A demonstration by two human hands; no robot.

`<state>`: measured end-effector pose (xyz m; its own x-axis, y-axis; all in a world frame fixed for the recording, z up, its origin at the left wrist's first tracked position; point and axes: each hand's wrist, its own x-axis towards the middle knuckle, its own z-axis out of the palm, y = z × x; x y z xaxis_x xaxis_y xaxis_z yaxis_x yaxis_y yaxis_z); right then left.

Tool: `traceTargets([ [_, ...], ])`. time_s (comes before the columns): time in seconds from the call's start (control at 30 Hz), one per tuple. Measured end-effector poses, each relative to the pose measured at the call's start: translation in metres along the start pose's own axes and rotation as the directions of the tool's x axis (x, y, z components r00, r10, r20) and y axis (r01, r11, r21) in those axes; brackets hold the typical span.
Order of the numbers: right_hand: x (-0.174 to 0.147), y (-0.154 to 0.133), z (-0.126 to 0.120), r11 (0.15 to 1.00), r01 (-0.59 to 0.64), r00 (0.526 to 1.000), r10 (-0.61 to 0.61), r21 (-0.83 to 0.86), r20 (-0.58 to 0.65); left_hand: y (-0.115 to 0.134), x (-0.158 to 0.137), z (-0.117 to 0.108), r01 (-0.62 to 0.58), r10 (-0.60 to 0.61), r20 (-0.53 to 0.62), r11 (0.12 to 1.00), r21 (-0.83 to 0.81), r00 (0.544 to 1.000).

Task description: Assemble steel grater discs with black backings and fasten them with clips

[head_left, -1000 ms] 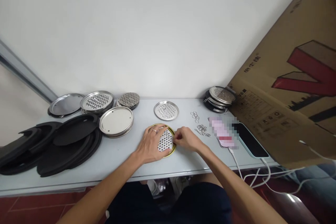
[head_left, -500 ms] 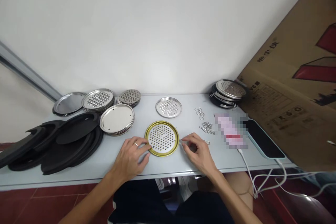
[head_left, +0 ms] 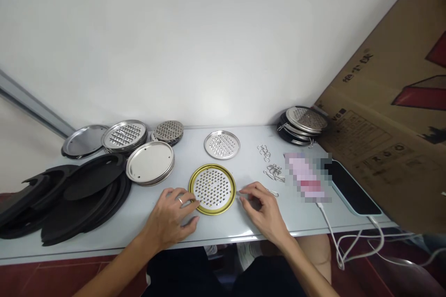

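Observation:
A round grater plate with a gold rim point(head_left: 212, 190) lies flat on the table in front of me, its perforated silver face up. My left hand point(head_left: 170, 220) rests at its left edge, fingertips touching the rim and thumb held apart. To the right of the plate is my right hand point(head_left: 264, 213), fingers bent, with a gap between thumb and forefinger and nothing visible in it. Just behind the gold-rimmed plate lies a silver grater plate point(head_left: 222, 145). A thin wire hook point(head_left: 273, 192) lies beside my right fingers.
Black discs point(head_left: 87, 204), plain silver plates point(head_left: 150, 162) and grater plates point(head_left: 125, 135) are piled on the left. Wire rings point(head_left: 265, 153) and wire clips point(head_left: 275, 171) lie right of centre. Further right are a phone point(head_left: 355, 188), cables, stacked graters point(head_left: 303, 123) and a cardboard box point(head_left: 376, 148).
The camera view has shifted slightly, so the table sits a little lower in the picture. Both hands stay beside the gold-rimmed plate, with hardly any movement.

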<state>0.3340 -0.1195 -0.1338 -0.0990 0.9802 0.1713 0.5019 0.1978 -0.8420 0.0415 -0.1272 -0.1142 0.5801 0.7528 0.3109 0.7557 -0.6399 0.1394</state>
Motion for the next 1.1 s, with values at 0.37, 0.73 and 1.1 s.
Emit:
traceTargets([
  [0.37, 0.0, -0.001, 0.0, 1.0, -0.017, 1.0, 0.017, 0.004, 0.017, -0.003, 0.01, -0.003, -0.035, 0.034, 0.11, 0.999, 0.01, 0.993],
  [0.73, -0.003, -0.001, 0.001, 1.0, -0.007, 1.0, 0.007, 0.005, -0.01, -0.001, 0.004, -0.006, -0.029, 0.027, -0.035, 0.999, -0.045, 0.999],
  [1.1, -0.003, 0.003, 0.001, 0.999, 0.008, 0.999, -0.006, 0.038, -0.04, -0.065, 0.003, -0.051, 0.386, -0.359, -0.144, 0.866, 0.316, 0.922],
])
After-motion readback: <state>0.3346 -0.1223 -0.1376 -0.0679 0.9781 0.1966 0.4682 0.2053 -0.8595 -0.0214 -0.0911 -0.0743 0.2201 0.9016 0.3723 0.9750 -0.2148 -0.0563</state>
